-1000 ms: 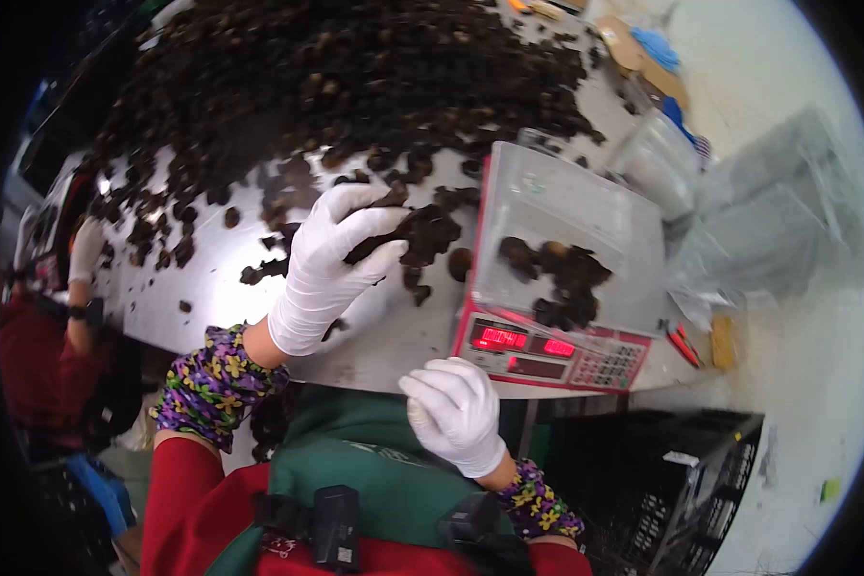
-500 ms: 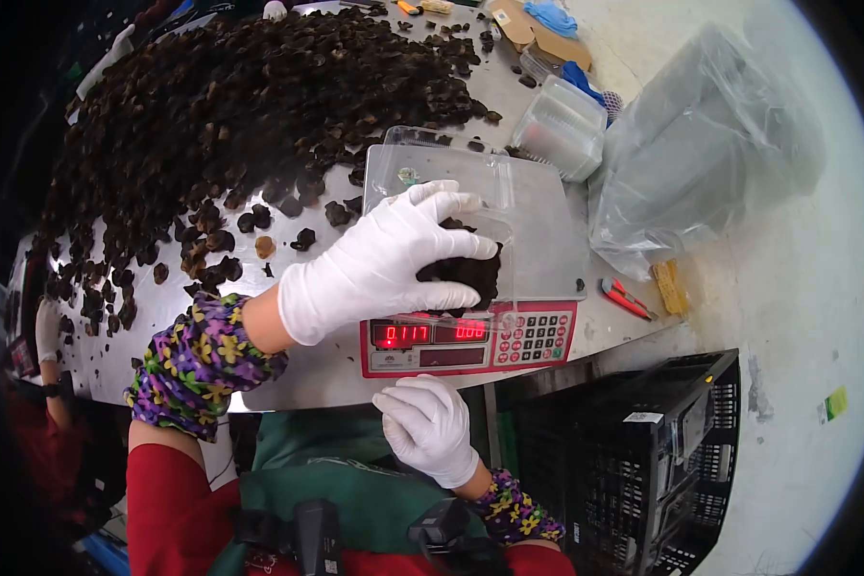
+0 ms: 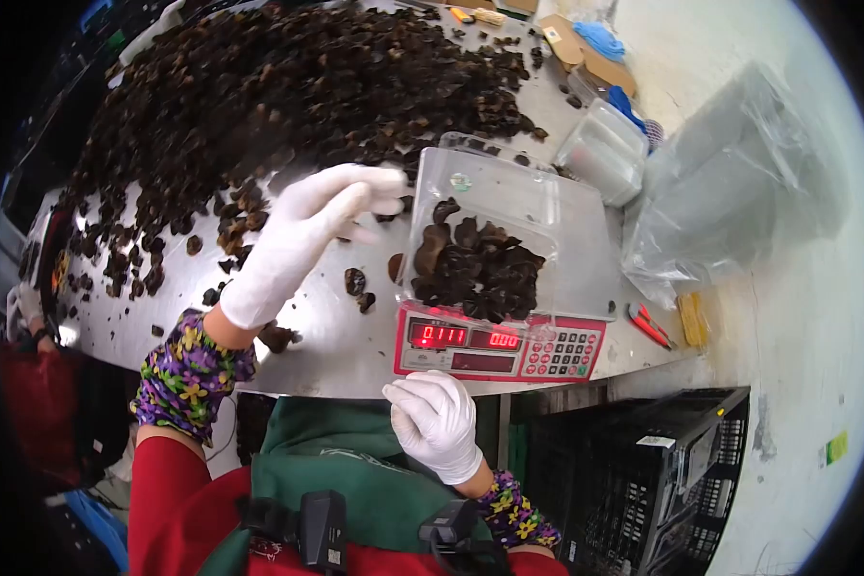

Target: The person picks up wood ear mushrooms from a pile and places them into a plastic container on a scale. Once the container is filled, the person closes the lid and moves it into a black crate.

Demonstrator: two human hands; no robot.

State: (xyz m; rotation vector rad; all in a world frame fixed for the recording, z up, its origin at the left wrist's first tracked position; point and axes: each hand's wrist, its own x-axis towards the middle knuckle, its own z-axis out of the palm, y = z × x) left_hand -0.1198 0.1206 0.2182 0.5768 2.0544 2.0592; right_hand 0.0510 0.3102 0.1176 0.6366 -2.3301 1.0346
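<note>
My left hand, in a white glove, is above the metal table just left of the scale. Its fingers are stretched out and nothing shows in them. On the red-fronted digital scale rests an open clear plastic box holding dark, wrinkled pieces that look like wood ear mushrooms. The scale's left display glows 0.111. My right hand, gloved too, hovers in front of the scale near the table edge. Its fingers are curled in with nothing visible in them.
A large heap of mushrooms covers the table's far left. Stacked clear containers, a plastic bag, red-handled cutters and a yellow block lie to the right. Black crates stand below. Another person's hand is at far left.
My left hand has lifted off the mushrooms in the box and moved left, away from the scale. The display went from 0.117 to 0.111. My right hand stays in front of the scale.
</note>
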